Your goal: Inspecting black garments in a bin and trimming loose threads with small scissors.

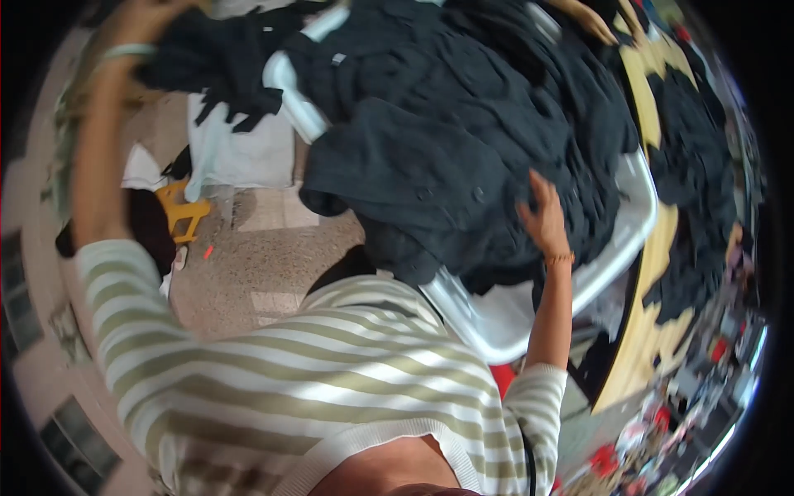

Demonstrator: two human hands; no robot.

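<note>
Stripes of green and white cover the top (331, 372), closest to my camera at six o'clock. Past it, at one o'clock, I see a big heap of dark clothes (463, 132) with round buttons. It lies in and over a white tub (648, 202), and the tub's edge shows from three to five o'clock. I think the tub is there to stop the heap sliding onto the floor (269, 219).

Between two and three o'clock is the right hand (546, 217), its fingers apart, with nothing pinched in them. It is on the heap or just over it; I cannot tell which. Maybe it is spread out to keep the clothes flat.

Between ten and eleven o'clock, the left hand (150, 16) is a blur by the rim of my view. Some dark cloth (215, 58) is just beside it, but I cannot tell if the fingers are closed on it. That arm reaches far out, perhaps to pull the cloth wide.

At four o'clock, a yellow worktop (627, 364) shows bare wood. More dark pieces (695, 186) lie on it higher up, maybe to keep them apart from the heap.
</note>
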